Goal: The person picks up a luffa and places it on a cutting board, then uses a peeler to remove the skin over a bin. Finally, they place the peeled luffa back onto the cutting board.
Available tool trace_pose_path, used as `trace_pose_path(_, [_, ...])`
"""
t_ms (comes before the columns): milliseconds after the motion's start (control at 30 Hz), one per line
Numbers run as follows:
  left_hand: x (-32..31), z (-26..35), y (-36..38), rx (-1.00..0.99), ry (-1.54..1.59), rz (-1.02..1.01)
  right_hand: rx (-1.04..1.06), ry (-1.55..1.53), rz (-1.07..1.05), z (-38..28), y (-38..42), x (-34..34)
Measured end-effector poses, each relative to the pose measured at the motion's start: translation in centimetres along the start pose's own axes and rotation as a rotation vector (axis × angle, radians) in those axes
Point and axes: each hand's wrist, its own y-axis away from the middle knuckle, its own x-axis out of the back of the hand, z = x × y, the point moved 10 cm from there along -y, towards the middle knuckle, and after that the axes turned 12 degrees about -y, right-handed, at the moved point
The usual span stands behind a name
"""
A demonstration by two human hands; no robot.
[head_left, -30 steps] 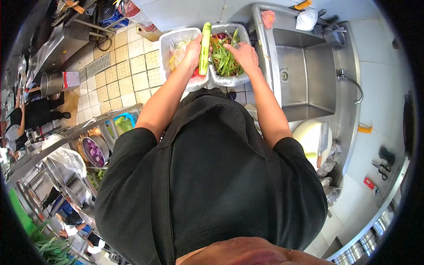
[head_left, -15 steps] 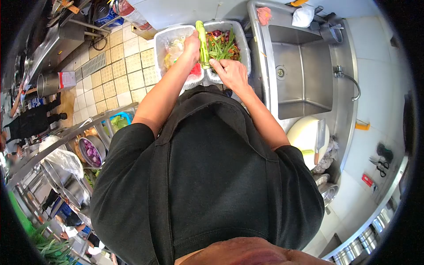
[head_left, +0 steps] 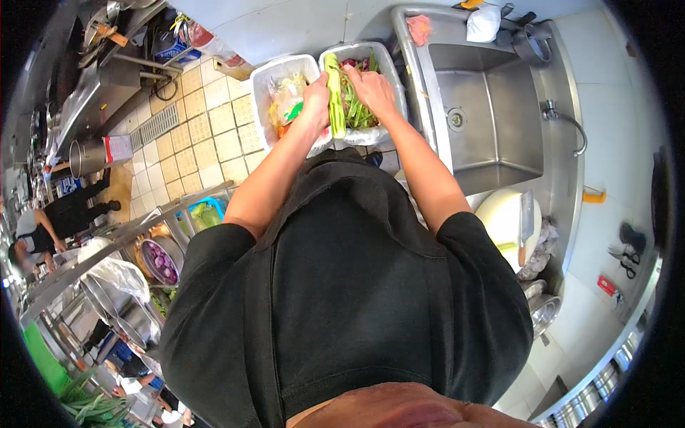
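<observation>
A long light-green vegetable stalk (head_left: 335, 100) stands lengthwise between two lined bins. My left hand (head_left: 316, 102) grips its left side over the left bin (head_left: 262, 121), where pale and coloured scraps lie. My right hand (head_left: 372, 90) is closed above the right bin (head_left: 400, 114), just right of the stalk's upper part; what its fingers hold is too small to make out. Green strips and purple and orange scraps (head_left: 354, 109) fill the right bin.
Right of the bins is a steel sink (head_left: 492, 114) with a tap (head_left: 553, 113). A knife (head_left: 526, 221) rests on a round white board (head_left: 499, 214). At left, a rack holds a pot of purple onions (head_left: 163, 264); a person (head_left: 68, 214) stands beyond.
The stalk and both hands sit lower in the view. My right hand has gone from the stalk's lower end to near its upper end. The bins and surroundings have shifted with the camera.
</observation>
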Motion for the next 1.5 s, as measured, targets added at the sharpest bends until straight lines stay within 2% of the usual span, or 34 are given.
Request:
trace_pose_path(133, [-1.9,0.8,1.5,-0.010,0.080,-0.167,-0.042,-0.025,0.002,0.1,-2.1,1.1])
trace_pose_path(267, [-1.0,1.1,1.6,0.004,0.041,-0.122,-0.010,0.010,-0.083,-2.4,-0.7,2.0])
trace_pose_path(367, [-1.4,1.1,1.7,-0.009,0.086,-0.231,-0.091,-0.028,-0.007,-0.8,-1.6,1.8])
trace_pose_path(467, [-1.2,0.0,2.9,0.057,0.067,-0.243,-0.194,0.015,0.011,2.1,-3.8,2.2])
trace_pose_path(600, [-0.5,-0.3,3.2,0.077,0.037,-0.258,-0.269,-0.090,0.066,4.9,-5.3,2.1])
trace_pose_path(633, [0.4,-1.0,1.8,0.098,-0.016,-0.262,-0.286,-0.172,0.012,6.0,-6.0,0.8])
trace_pose_path(700, [0.8,-1.6,0.5,0.149,-0.062,-0.261,-0.168,-0.107,-0.012,2.3,-3.5,1.2])
trace_pose_path(800, [0.8,-1.1,-0.3,0.081,0.095,-0.160,-0.008,0.018,-0.058,-1.9,-0.3,1.0])
trace_pose_path(867, [0.2,-1.0,0.3,0.093,0.083,-0.280,0.009,0.085,-0.053,-2.4,0.3,0.9])
trace_pose_path(900, [-0.2,-1.1,0.8,0.101,0.077,-0.342,-0.074,0.065,-0.041,-0.8,-0.5,0.6])
trace_pose_path(1000, [-0.6,-1.7,2.7,0.134,0.170,-0.348,-0.182,0.070,-0.021,2.1,-2.9,1.6])
trace_pose_path(1067, [-0.9,-1.4,4.1,0.132,0.179,-0.381,-0.194,0.091,-0.029,4.7,-4.1,1.3])
trace_pose_path(1133, [-0.3,-1.6,4.0,0.133,0.100,-0.390,-0.244,-0.035,-0.016,9.0,-6.2,-0.4])
trace_pose_path(1200, [1.0,-1.9,2.4,0.144,-0.060,-0.368,-0.345,-0.321,0.012,12.4,-6.8,-2.4])
trace_pose_path(1233, [1.9,-1.5,1.4,0.061,-0.102,-0.238,-0.439,-0.518,-0.026,13.2,-6.0,-3.4])
trace_pose_path(1300, [2.0,-0.3,0.8,-0.009,-0.196,-0.135,-0.570,-0.909,-0.038,8.7,-1.0,-2.9])
trace_pose_path(1400, [1.4,1.0,-0.5,-0.101,-0.211,-0.095,-0.382,-1.012,-0.150,4.1,0.5,-3.6])
trace_pose_path(1500, [0.4,1.0,-0.8,-0.132,-0.231,-0.095,-0.180,-0.996,-0.160,-0.3,1.6,-3.1])
